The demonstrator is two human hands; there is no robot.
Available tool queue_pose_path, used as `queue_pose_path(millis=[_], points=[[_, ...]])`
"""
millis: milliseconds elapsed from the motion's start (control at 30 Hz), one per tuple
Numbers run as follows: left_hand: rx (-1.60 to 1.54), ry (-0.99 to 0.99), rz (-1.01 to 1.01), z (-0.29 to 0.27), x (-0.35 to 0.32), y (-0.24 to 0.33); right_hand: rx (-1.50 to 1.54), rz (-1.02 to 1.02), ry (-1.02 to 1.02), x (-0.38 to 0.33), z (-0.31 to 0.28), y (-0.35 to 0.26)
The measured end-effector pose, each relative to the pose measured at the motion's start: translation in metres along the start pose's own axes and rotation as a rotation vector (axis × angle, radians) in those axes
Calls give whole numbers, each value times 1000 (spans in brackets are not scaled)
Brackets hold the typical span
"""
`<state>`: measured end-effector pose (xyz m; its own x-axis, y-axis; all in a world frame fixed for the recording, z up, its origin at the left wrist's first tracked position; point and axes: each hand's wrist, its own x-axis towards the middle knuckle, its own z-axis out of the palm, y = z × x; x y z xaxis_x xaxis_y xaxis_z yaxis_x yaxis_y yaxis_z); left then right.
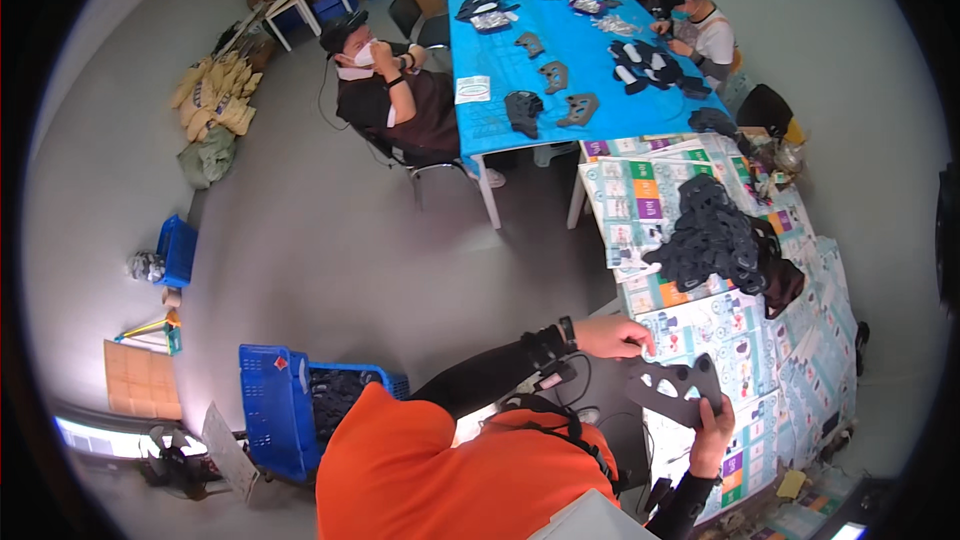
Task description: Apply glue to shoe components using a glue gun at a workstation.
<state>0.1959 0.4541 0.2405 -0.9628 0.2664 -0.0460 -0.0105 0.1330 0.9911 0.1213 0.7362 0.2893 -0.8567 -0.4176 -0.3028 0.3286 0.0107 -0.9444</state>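
My right hand (pixel 712 432) grips the right end of a flat dark grey cut-out piece (pixel 655 398), which has several holes and is raised above the paper-covered table. My left hand (pixel 612 337) is just above the piece's upper left edge, apart from it. Its thumb and fingers are drawn together in a pinch; whatever they hold, if anything, is too small to make out. Beyond my hands, a heap of similar dark pieces (pixel 705 230) lies on the printed sheets (pixel 632 202), with a dark brown bundle (pixel 783 285) at its right side.
A blue crate (pixel 272 410) filled with dark pieces stands left of me. Ahead is a table with a blue cover (pixel 500 50), carrying grey cut-outs (pixel 578 110) and dark gloves-like items (pixel 645 65). One person (pixel 385 90) sits at its left; two others work along its right.
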Motion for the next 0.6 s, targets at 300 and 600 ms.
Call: queue_pose_path(millis=[300, 600], points=[[-545, 17, -73, 53, 20, 1, -7, -149, 354, -44, -31, 19], [-110, 181, -310, 63, 43, -8, -417, 1, 195, -21, -66, 47]])
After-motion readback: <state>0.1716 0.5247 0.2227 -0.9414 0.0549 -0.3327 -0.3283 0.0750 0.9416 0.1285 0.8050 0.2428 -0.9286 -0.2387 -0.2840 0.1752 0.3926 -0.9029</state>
